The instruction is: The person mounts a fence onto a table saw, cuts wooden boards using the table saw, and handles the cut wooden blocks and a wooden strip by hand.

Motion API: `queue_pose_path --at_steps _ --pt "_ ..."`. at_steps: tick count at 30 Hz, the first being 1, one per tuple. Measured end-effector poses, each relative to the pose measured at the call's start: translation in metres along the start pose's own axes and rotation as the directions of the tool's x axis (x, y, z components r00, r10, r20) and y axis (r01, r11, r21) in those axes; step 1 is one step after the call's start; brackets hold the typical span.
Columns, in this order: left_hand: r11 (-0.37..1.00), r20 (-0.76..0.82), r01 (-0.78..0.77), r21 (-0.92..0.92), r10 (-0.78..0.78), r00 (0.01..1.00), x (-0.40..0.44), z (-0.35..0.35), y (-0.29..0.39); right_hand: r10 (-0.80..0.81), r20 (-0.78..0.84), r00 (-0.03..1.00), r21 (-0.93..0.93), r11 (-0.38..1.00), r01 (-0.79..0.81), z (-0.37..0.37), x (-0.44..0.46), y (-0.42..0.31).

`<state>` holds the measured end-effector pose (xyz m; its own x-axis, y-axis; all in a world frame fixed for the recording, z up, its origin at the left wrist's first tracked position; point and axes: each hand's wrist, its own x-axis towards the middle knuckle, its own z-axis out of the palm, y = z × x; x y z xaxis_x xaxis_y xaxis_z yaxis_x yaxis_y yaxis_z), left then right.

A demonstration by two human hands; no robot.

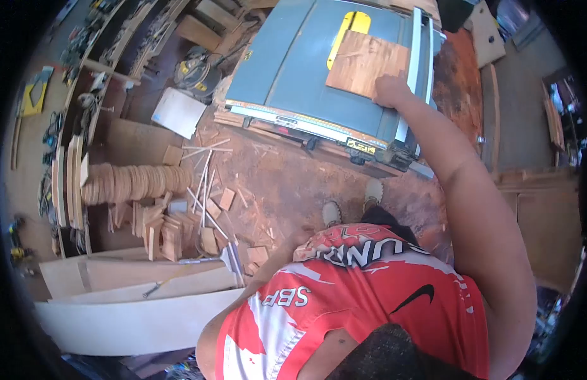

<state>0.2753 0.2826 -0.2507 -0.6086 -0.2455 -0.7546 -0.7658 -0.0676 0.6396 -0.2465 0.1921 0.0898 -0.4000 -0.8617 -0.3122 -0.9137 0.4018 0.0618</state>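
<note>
A square wooden board (363, 60) lies flat on the grey-blue top of a table saw (287, 57), partly over the yellow insert plate (356, 23). My right hand (391, 90) reaches out to the board's near right corner, with its fingers curled closed against it. Beside the board on the right runs the saw's long pale fence (414, 69). My left hand (299, 235) hangs low by the front of my red and white jersey, away from the saw. Its fingers are blurred and partly hidden.
Wood offcuts (227, 199) and thin strips litter the sawdust-covered floor left of my feet. A row of round wooden discs (135, 183) sits by the left shelves. Long pale panels (141, 323) lie at lower left. A yellow-black power tool (197, 76) rests near the saw.
</note>
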Motion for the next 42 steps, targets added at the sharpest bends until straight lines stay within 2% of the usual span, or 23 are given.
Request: queue_pose_path --at_steps 4,6,7,9,10,12,15,16,18,19,22,25,27,28,30,31,33,34,36,39,40,41,42 --pt "0.998 0.009 -0.034 0.052 0.034 0.999 -0.034 0.003 0.024 0.01 -0.002 1.0 -0.036 0.999 -0.01 -0.008 0.005 0.002" --pt "0.999 -0.177 -0.003 -0.04 -0.004 0.984 -0.035 0.006 0.016 0.003 -0.025 1.0 -0.026 1.0 -0.003 -0.007 0.008 0.004" --pt "0.999 -0.181 -0.008 -0.041 0.001 0.983 -0.035 0.006 0.012 0.0 -0.005 1.0 -0.033 0.999 0.0 -0.007 0.011 0.006" --pt "0.976 -0.187 -0.041 -0.213 0.001 0.982 -0.051 0.01 0.028 -0.003 0.016 1.0 -0.048 0.999 0.004 -0.007 0.011 0.009" --pt "0.974 -0.188 -0.044 -0.221 0.002 0.982 -0.038 0.013 0.018 -0.007 0.005 1.0 -0.049 0.999 0.007 -0.006 0.013 0.011" --pt "0.997 -0.221 -0.042 -0.063 0.027 0.975 -0.003 0.03 -0.032 -0.029 0.011 1.0 -0.053 0.998 0.03 -0.005 0.013 0.009" --pt "0.977 -0.169 -0.038 -0.208 0.003 0.986 0.007 0.029 -0.031 -0.007 0.012 1.0 -0.039 0.999 0.007 -0.002 0.017 0.009" --pt "0.979 -0.166 -0.044 -0.2 0.011 0.986 0.007 0.031 -0.029 -0.01 0.017 1.0 -0.028 1.0 0.011 0.008 0.026 0.012" --pt "0.998 -0.265 0.053 -0.015 -0.055 0.963 0.019 0.034 -0.036 0.02 -0.004 1.0 -0.017 1.0 -0.02 0.006 0.031 0.023" --pt "0.999 -0.259 0.034 0.006 -0.031 0.965 0.024 0.032 -0.036 0.006 -0.031 1.0 -0.027 1.0 -0.007 0.003 0.023 0.019" --pt "0.999 -0.218 -0.006 -0.05 -0.005 0.976 0.033 0.021 -0.028 0.009 -0.04 0.999 -0.034 0.999 -0.01 -0.003 0.019 0.018" --pt "0.998 -0.11 0.048 -0.046 -0.053 0.993 0.037 0.012 -0.01 0.013 -0.016 1.0 -0.025 1.0 -0.013 -0.007 0.022 0.02" --pt "0.961 -0.018 -0.197 0.193 0.204 0.979 0.044 0.005 -0.006 0.011 -0.006 1.0 -0.018 1.0 -0.011 -0.007 0.022 0.021" --pt "0.961 -0.018 -0.194 0.196 0.202 0.979 0.045 0.005 -0.004 0.014 -0.002 1.0 -0.023 1.0 -0.014 -0.008 0.024 0.023" --pt "0.999 -0.05 0.031 0.023 -0.03 0.998 0.02 0.002 0.058 0.015 0.006 1.0 -0.025 1.0 -0.015 -0.008 0.027 0.024" --pt "0.999 -0.05 0.037 0.022 -0.036 0.998 0.018 0.003 0.07 0.029 0.008 1.0 -0.019 0.999 -0.029 -0.008 0.028 0.024" --pt "0.979 -0.092 0.059 0.195 -0.042 0.995 0.025 0.006 0.079 0.045 0.013 0.999 -0.01 0.999 -0.045 -0.01 0.031 0.025" --pt "0.978 -0.089 0.064 0.199 -0.047 0.995 0.03 0.006 0.084 0.04 0.013 0.999 -0.013 0.999 -0.039 -0.01 0.031 0.027" --pt "0.954 -0.155 -0.047 0.297 0.097 0.983 0.058 0.0 0.076 0.041 0.011 0.999 -0.009 0.999 -0.041 -0.008 0.035 0.029" --pt "0.952 -0.19 -0.005 0.306 0.067 0.979 0.079 -0.042 0.108 0.03 -0.001 1.0 0.007 1.0 -0.03 -0.004 0.04 0.035" --pt "0.997 -0.264 0.069 0.035 -0.058 0.963 0.072 -0.054 0.135 0.032 0.007 0.999 0.004 0.999 -0.032 -0.006 0.041 0.034" --pt "0.962 -0.302 0.123 -0.244 -0.196 0.933 0.067 -0.065 0.16 0.032 0.014 0.999 0.0 0.999 -0.032 -0.008 0.041 0.034" --pt "0.904 -0.353 0.036 -0.425 -0.203 0.913 0.082 -0.079 0.16 0.036 0.013 0.999 0.002 0.999 -0.036 -0.009 0.041 0.035"
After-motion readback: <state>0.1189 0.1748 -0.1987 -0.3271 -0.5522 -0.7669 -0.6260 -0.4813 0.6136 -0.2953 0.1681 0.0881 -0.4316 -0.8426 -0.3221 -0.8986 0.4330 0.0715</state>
